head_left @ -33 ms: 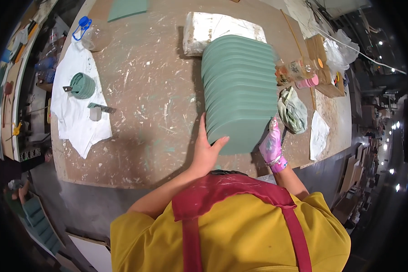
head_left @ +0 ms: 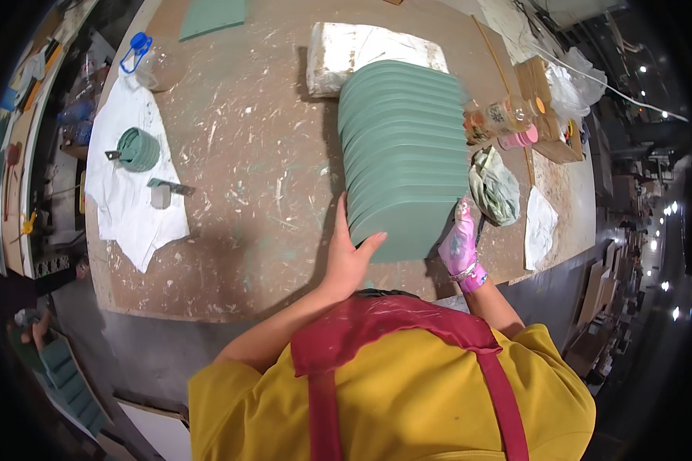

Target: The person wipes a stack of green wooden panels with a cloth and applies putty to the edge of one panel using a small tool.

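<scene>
A row of overlapping green panels [head_left: 407, 169] with rounded corners leans back on the worktable, fanned toward me. My left hand [head_left: 348, 250], bare, holds the nearest panel [head_left: 407, 223] by its left edge, thumb over the face and fingers along the side. At the opposite edge is my right hand [head_left: 461, 246] in a stained pink glove, its fingers pressed against that panel's side. A thin dark thing shows beside the glove, too little of it to name. Behind the row lies a white paint-smeared block [head_left: 377, 52], partly covered by the farthest panels.
Left on a white cloth [head_left: 119, 207] stand a green paint cup [head_left: 137, 150] and a scraper [head_left: 171, 186]. A clear jug [head_left: 154, 69] is behind. To the right lie a crumpled plastic bag [head_left: 494, 184], a bottle [head_left: 500, 119], a pink cup [head_left: 519, 138] and a cardboard box [head_left: 538, 84].
</scene>
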A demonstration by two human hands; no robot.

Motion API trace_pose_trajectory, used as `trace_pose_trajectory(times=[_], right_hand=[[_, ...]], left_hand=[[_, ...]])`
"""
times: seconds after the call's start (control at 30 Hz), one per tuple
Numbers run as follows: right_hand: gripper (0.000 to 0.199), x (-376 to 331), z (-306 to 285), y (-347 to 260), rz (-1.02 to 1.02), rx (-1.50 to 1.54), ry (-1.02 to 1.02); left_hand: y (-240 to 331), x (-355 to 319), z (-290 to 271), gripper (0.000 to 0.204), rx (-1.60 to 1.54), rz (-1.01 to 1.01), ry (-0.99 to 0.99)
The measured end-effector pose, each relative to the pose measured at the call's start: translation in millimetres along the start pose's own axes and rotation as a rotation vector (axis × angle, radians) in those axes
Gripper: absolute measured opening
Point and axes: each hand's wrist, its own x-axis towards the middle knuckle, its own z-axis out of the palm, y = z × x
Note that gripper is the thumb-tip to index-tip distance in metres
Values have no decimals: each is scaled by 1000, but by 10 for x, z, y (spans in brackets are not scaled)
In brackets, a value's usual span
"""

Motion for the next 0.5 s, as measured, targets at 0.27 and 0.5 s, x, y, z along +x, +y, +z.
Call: trace_pose_trajectory(times=[0.27,0.5], right_hand=[[63,309,69,-301,-105,-39,-92],[55,429,-13,-249,96,-15,-35]], left_hand=[[21,161,-140,88,5,144,-53],[76,166,9,93,14,1,-66]])
